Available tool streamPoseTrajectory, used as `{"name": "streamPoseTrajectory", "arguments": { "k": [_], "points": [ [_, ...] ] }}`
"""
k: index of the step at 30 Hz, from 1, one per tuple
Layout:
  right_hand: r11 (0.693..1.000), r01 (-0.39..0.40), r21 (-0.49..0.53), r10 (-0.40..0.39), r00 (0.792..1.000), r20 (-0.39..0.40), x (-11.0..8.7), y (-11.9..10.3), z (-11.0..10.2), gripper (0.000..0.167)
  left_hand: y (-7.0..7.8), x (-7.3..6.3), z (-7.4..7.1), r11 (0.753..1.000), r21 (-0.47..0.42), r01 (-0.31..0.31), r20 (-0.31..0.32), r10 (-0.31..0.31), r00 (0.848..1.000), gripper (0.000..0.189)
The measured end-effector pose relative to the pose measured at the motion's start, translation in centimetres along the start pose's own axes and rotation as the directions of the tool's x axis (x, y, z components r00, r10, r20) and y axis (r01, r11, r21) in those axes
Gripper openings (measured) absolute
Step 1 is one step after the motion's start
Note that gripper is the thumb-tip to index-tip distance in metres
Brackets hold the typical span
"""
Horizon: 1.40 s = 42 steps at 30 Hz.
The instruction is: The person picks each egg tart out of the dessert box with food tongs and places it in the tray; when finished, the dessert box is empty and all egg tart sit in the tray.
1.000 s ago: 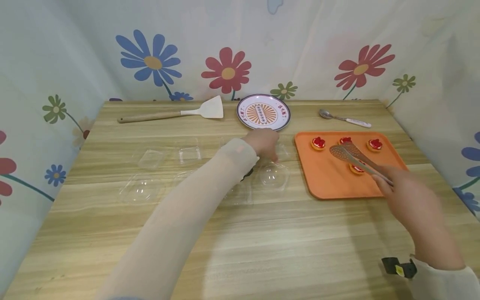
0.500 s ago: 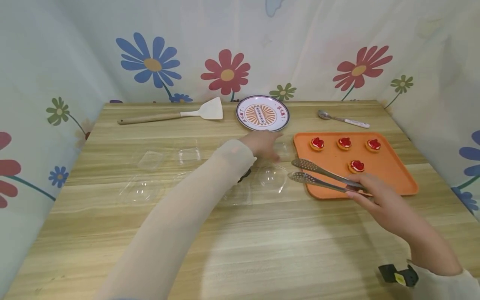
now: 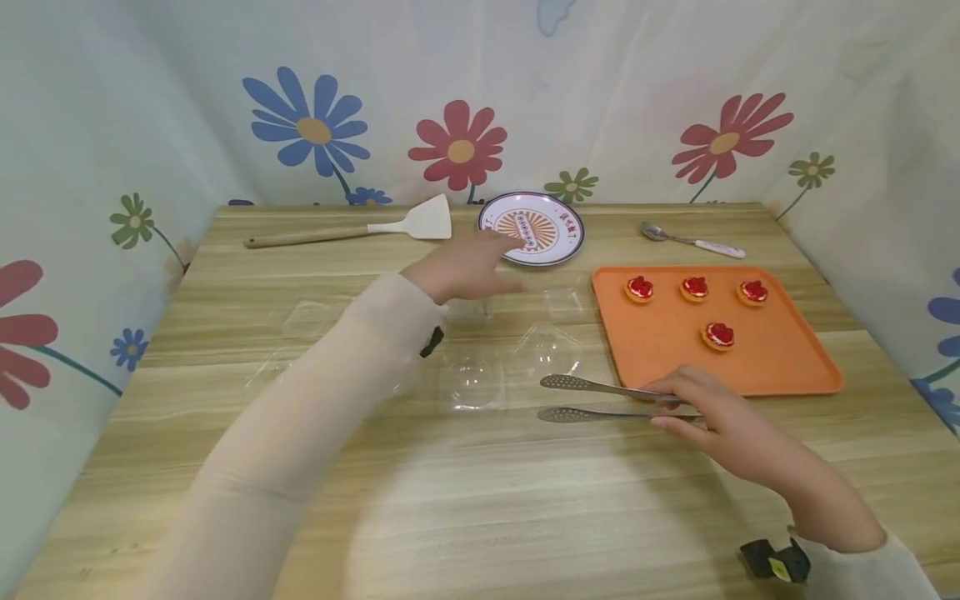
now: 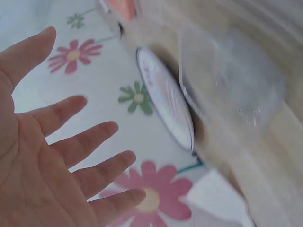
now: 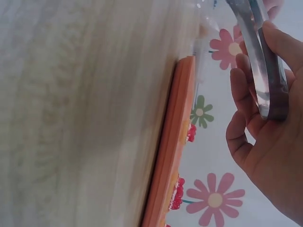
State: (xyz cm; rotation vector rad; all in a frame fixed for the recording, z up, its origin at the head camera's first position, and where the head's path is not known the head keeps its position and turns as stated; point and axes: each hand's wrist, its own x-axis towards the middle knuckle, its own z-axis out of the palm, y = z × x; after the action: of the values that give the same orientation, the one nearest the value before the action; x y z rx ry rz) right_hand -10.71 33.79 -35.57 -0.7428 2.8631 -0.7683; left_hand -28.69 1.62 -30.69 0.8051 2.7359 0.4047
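My left hand point(image 3: 468, 267) hovers over the clear plastic boxes with its fingers spread and holds nothing; the left wrist view shows the bare palm point(image 4: 33, 161). Below it lie open clear boxes, one lid point(image 3: 472, 379) nearest the front and another point(image 3: 546, 350) beside it. In my right hand point(image 3: 720, 421) are metal tongs point(image 3: 592, 385), gripped near the hinge end. Their perforated tips stand apart with nothing between them, pointing left in front of the tray. Several red-topped tarts point(image 3: 718, 335) sit on the orange tray point(image 3: 780, 367). My left forearm hides part of the boxes on the left.
A round printed plate point(image 3: 562, 237) stands behind the boxes. To its left lies a white spatula point(image 3: 427, 221) with a wooden handle. A spoon point(image 3: 693, 242) rests behind the tray. Flowered cloth point(image 3: 622, 100) closes off the table's back and sides.
My left hand has drawn back left from the right-hand box and lifted. The tongs in my right hand have swung from over the tarts to the left and nearer the front.
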Motion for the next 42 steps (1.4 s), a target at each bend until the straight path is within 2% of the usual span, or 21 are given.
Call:
{"name": "streamPoseTrajectory", "arguments": {
  "k": [4,10,14,17,21,26,34,40,42],
  "points": [
    [0.999,0.035,0.028,-0.035,0.999,0.013,0.1,0.0,0.4,0.029,-2.1,-2.8,-1.9,1.000,-0.001,0.021,-0.094,-0.021,0.995,0.087],
    [0.996,0.094,-0.002,-0.094,0.995,-0.019,0.3,-0.4,0.5,0.031,-5.2,-7.1,-3.5,0.996,-0.032,0.080,-0.212,-0.085,0.974,0.086],
    [0.997,0.081,0.021,-0.081,0.997,0.010,0.5,-0.6,0.7,0.029,-7.0,-9.4,-3.9,0.985,-0.040,0.171,-0.219,-0.175,0.960,0.090],
    [0.998,0.052,0.046,-0.054,0.998,0.039,0.6,-0.5,0.9,0.028,-8.0,-10.6,-4.1,0.966,-0.037,0.256,-0.190,-0.258,0.947,0.095],
    [0.998,0.058,0.031,-0.059,0.997,0.041,0.6,-0.3,1.3,0.029,-9.1,-11.6,-4.0,0.949,-0.060,0.308,-0.162,-0.314,0.936,0.095],
    [0.996,0.083,-0.011,-0.083,0.996,0.025,0.7,-0.1,1.6,0.030,-10.1,-12.5,-3.3,0.936,-0.088,0.340,-0.150,-0.350,0.925,0.094],
    [0.995,0.033,-0.094,-0.030,0.999,0.035,1.0,0.0,2.0,0.034,-11.1,-13.8,-1.4,0.914,-0.103,0.393,-0.215,-0.407,0.888,0.091],
    [0.993,0.012,-0.120,-0.004,0.998,0.070,1.3,-0.1,2.0,0.037,-11.0,-14.2,-0.7,0.912,-0.085,0.401,-0.216,-0.410,0.886,0.091],
    [0.991,0.026,-0.132,-0.017,0.998,0.068,1.3,-0.2,2.0,0.036,-11.0,-14.2,-0.5,0.915,-0.074,0.397,-0.243,-0.402,0.883,0.091]
  ]
}}
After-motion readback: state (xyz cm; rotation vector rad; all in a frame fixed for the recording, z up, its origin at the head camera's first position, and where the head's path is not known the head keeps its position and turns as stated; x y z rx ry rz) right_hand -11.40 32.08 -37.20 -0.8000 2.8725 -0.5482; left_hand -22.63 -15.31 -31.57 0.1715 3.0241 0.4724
